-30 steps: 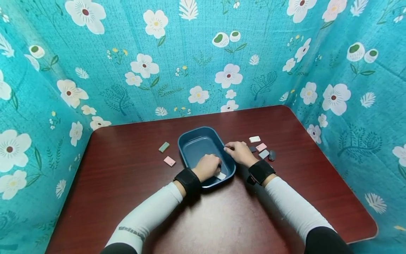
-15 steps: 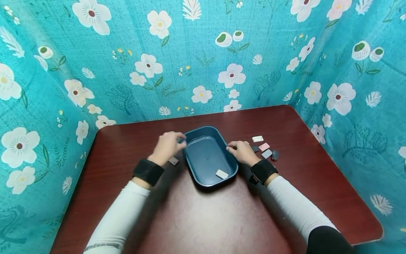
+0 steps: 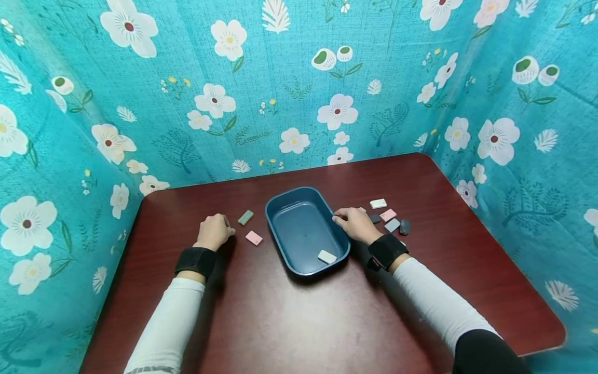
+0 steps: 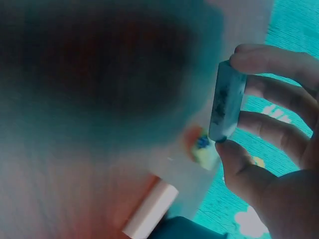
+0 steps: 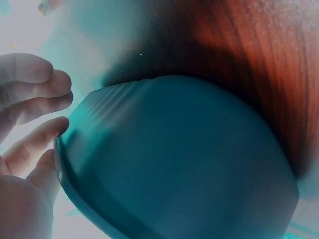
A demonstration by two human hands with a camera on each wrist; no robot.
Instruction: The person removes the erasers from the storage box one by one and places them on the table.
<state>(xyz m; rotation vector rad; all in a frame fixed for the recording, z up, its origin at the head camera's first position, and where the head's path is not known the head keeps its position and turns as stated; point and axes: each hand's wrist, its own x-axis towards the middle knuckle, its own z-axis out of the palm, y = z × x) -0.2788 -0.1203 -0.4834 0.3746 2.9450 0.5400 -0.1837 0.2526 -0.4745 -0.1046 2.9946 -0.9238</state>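
Observation:
My left hand is low over the left part of the table. In the left wrist view, its thumb and fingers pinch a small grey-blue eraser with dark smudges; the head view hides it. A green striped block and a pink eraser lie just right of that hand. My right hand pinches the right rim of a dark blue tray between thumb and index finger, the other fingers loose outside. Inside the tray, near its front right corner, rests a white eraser.
To the right of the tray lie a white eraser, a pink one, a light grey one and a rounded dark one. The right hand partly covers others. A floral curtain borders the reddish-brown table.
My left hand has left the tray, where the white eraser now shows, and moved left to another eraser. My right hand has stayed on the tray's rim.

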